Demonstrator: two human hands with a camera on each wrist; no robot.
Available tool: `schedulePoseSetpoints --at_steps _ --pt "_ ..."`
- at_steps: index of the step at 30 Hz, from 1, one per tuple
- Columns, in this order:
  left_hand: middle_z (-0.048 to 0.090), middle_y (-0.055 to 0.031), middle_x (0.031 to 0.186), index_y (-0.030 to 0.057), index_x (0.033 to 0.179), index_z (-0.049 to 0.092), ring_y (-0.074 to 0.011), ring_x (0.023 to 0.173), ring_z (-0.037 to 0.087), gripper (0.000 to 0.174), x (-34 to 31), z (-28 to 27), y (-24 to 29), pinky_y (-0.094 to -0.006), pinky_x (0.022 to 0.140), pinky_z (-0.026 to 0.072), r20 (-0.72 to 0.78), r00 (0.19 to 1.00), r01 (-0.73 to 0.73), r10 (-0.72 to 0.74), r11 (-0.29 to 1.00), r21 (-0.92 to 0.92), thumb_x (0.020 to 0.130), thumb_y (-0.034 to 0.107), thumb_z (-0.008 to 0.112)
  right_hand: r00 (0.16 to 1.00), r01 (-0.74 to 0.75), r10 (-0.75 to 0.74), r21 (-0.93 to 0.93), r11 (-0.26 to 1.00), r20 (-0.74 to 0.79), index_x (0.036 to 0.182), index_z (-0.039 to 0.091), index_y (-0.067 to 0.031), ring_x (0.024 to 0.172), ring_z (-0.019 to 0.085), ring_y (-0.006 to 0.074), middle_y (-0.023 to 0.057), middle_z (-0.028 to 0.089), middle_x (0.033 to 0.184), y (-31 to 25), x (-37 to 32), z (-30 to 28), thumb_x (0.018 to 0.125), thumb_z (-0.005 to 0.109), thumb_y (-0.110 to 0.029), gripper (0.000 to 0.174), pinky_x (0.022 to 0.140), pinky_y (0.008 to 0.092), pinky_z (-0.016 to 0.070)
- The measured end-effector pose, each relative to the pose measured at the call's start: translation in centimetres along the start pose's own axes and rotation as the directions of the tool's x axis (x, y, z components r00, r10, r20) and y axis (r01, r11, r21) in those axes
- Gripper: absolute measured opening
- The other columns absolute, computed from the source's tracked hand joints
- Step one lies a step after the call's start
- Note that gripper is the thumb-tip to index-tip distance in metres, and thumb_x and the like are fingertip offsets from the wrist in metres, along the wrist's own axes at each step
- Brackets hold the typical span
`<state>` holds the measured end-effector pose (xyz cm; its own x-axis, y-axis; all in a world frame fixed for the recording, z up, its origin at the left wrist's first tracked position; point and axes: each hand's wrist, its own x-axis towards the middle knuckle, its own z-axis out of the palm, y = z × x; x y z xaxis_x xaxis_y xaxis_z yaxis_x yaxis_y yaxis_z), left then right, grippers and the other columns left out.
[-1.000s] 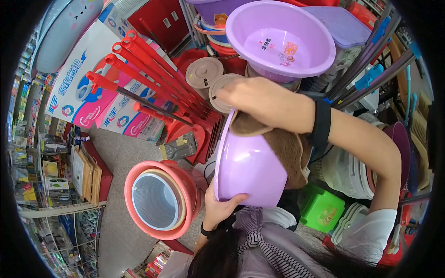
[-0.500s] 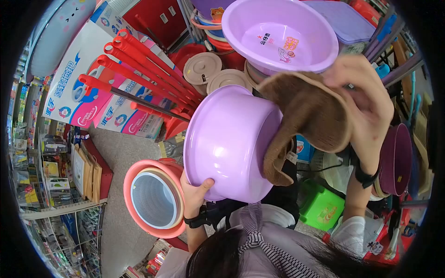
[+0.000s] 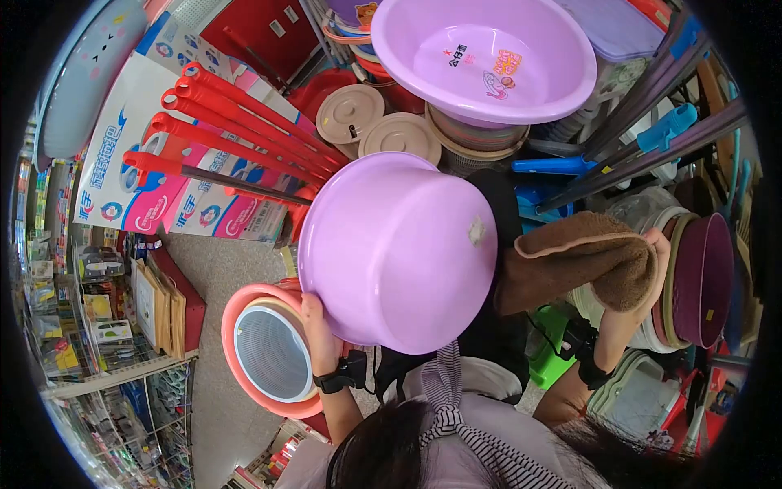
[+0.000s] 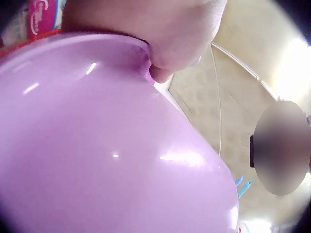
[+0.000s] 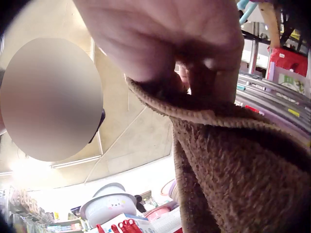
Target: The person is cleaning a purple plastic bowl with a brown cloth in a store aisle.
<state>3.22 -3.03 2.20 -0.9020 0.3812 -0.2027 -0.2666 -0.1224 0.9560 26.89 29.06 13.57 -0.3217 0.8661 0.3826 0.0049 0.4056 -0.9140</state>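
Note:
A light purple plastic basin (image 3: 383, 261) is tilted in front of the person, its outer side and underside showing, with a pale patch on the bottom. My left hand (image 3: 321, 336) grips it by the rim at the lower left; the left wrist view shows the thumb side of the hand (image 4: 160, 39) at the rim. In my right hand (image 3: 643, 281) is a brown towel (image 3: 570, 253), held out to the right of the basin. The right wrist view shows the towel (image 5: 228, 170) hanging from the fingers, its stitched edge close to the palm.
Another purple basin (image 3: 489, 69) with printed cartoons sits on a stack behind. Red-handled dustpans (image 3: 236, 122) stand at the left, a pink bucket (image 3: 238, 359) below them. Lidded beige bins (image 3: 401, 140), blue-clipped poles (image 3: 668, 126), stacked maroon pots (image 3: 702, 281) and a green stool (image 3: 552, 359) crowd around.
The towel came off the basin and swung out to the right and down with my right hand. The basin moved left and turned, bringing its underside into view.

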Motion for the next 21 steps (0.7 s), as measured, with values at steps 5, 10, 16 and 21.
schedulePoseSetpoints --at_steps 5,10,16,21 --pt "0.056 -0.0082 0.133 -0.001 0.137 0.048 -0.0167 0.118 0.053 0.052 1.7 -0.1 0.2 -0.0327 0.104 0.0403 -0.158 0.982 0.099 -0.101 0.995 -0.022 0.107 0.042 0.044 0.996 -0.009 0.002 -0.086 0.996 -0.087 0.125 0.048 -0.0028 0.103 0.054 0.0111 0.0038 0.054 0.113 1.1 0.0 -1.4 0.084 0.068 -0.005 0.045 0.095 0.0244 0.0405" --pt "0.058 -0.0091 0.132 -0.0006 0.138 0.047 -0.0175 0.116 0.055 0.052 2.9 -2.1 -1.7 -0.0334 0.103 0.0417 -0.173 0.973 0.15 -0.154 0.988 -0.039 0.107 0.042 0.043 0.959 -0.037 0.065 0.104 0.994 -0.277 0.135 0.048 -0.0016 0.112 0.055 0.0144 0.0049 0.055 0.121 0.8 -0.9 -0.5 0.087 0.067 -0.007 0.052 0.101 0.0288 0.0404" --pt "0.058 -0.0102 0.132 -0.0009 0.14 0.045 -0.0188 0.116 0.057 0.053 3.6 -3.5 -3.9 -0.0342 0.102 0.0446 -0.133 0.974 0.176 -0.185 0.982 -0.074 0.108 0.041 0.039 0.982 -0.128 0.182 0.526 0.841 -0.053 0.142 0.042 -0.0041 0.125 0.052 0.0221 0.0078 0.051 0.136 4.6 -2.8 -2.0 0.093 0.068 -0.01 0.055 0.104 0.0375 0.0462" --pt "0.058 -0.0112 0.132 -0.0011 0.143 0.043 -0.0201 0.117 0.058 0.055 3.7 -4.0 -4.7 -0.035 0.102 0.0463 -0.123 0.967 0.21 -0.222 0.972 -0.105 0.109 0.042 0.036 0.906 -0.332 0.422 0.559 0.76 -0.036 0.143 0.04 -0.0049 0.126 0.051 0.0224 0.0078 0.05 0.138 6.0 -4.7 -1.4 0.094 0.067 -0.011 0.057 0.104 0.0381 0.0459"
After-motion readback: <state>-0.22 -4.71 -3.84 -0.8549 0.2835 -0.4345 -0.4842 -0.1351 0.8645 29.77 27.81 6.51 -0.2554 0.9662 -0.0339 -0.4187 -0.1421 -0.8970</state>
